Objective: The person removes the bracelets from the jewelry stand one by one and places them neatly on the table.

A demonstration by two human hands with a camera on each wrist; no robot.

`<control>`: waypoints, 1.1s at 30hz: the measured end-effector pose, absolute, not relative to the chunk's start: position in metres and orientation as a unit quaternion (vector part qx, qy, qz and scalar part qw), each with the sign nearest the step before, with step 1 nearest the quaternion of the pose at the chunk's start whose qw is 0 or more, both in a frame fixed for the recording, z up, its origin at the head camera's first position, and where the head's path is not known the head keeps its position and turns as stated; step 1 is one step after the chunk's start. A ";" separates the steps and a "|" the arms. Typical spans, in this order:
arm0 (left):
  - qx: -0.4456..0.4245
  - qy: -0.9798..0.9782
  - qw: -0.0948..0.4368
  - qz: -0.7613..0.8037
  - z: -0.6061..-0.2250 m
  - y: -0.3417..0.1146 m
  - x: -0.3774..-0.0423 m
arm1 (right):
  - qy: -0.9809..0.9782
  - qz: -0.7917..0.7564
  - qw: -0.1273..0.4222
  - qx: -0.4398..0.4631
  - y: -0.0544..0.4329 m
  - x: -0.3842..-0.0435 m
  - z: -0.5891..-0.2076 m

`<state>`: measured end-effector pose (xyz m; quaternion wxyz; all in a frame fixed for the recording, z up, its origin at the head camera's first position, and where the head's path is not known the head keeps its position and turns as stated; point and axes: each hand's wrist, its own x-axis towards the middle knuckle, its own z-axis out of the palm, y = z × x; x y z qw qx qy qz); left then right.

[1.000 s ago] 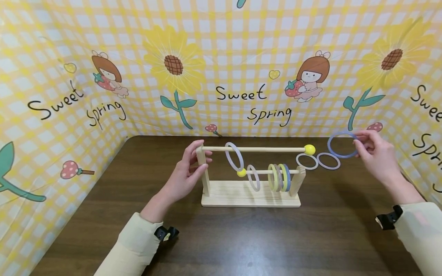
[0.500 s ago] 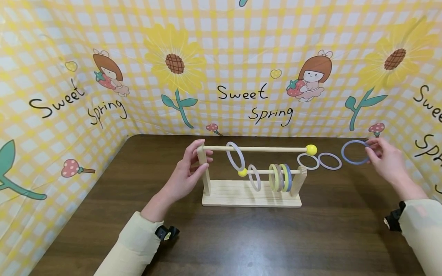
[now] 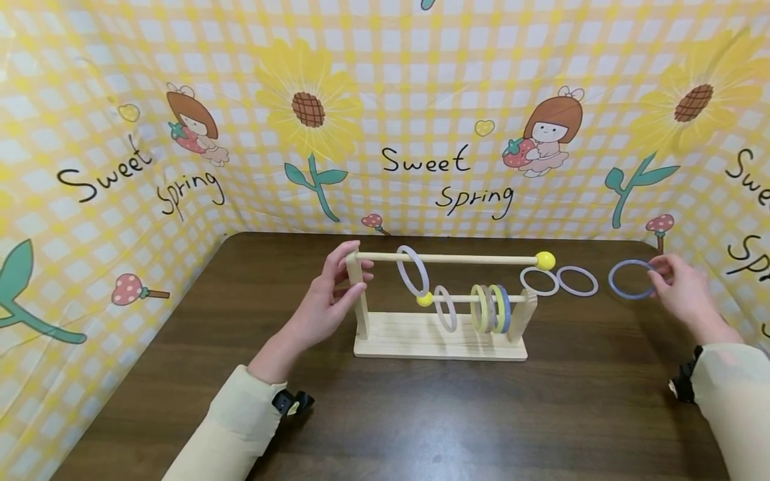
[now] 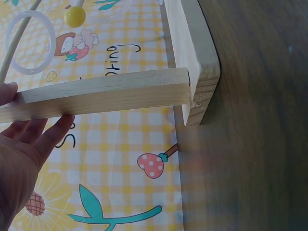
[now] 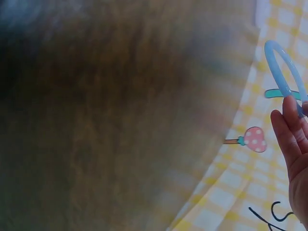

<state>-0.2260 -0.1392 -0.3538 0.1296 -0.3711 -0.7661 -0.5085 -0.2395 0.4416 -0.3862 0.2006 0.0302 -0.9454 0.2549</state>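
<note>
My left hand (image 3: 325,294) grips the top of the left upright (image 4: 110,91) of a wooden ring stand, thumb on one side and fingers on the other. At the far right of the head view, my right hand (image 3: 686,290) pinches the edge of a blue ring (image 3: 612,284), low over the table. A pale lilac ring (image 3: 421,282) hangs on the upper rod (image 3: 481,259). On the lower rod (image 3: 462,300) hang a whitish ring (image 3: 443,322) and, toward its right end, a cluster of yellow, greyish and blue rings (image 3: 506,310).
Two pale rings, a whitish one (image 3: 532,291) and a lilac one (image 3: 580,294), lie side by side behind the stand's right end. Yellow balls cap the upper rod (image 3: 545,260) and the lower rod (image 3: 424,299). A checked cloth (image 3: 409,120) walls the brown table (image 3: 421,414) at back and sides.
My right hand has moved right and down with the blue ring, bringing it beside the two pale rings. The left hand keeps its hold on the upright.
</note>
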 end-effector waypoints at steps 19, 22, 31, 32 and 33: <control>-0.371 -0.766 0.132 -0.509 -0.353 -0.139 -0.227 | -0.964 0.237 0.120 0.017 0.450 -0.255 -0.394; -0.372 -0.765 0.131 -0.509 -0.352 -0.138 -0.227 | -0.966 0.236 0.109 0.020 0.451 -0.257 -0.396; -0.372 -0.766 0.129 -0.509 -0.353 -0.139 -0.227 | -0.970 0.230 0.074 0.031 0.455 -0.259 -0.400; -0.371 -0.766 0.128 -0.509 -0.354 -0.139 -0.227 | -0.970 0.231 0.072 0.032 0.454 -0.259 -0.400; -0.370 -0.767 0.128 -0.509 -0.354 -0.139 -0.226 | -0.969 0.233 0.070 0.033 0.454 -0.260 -0.400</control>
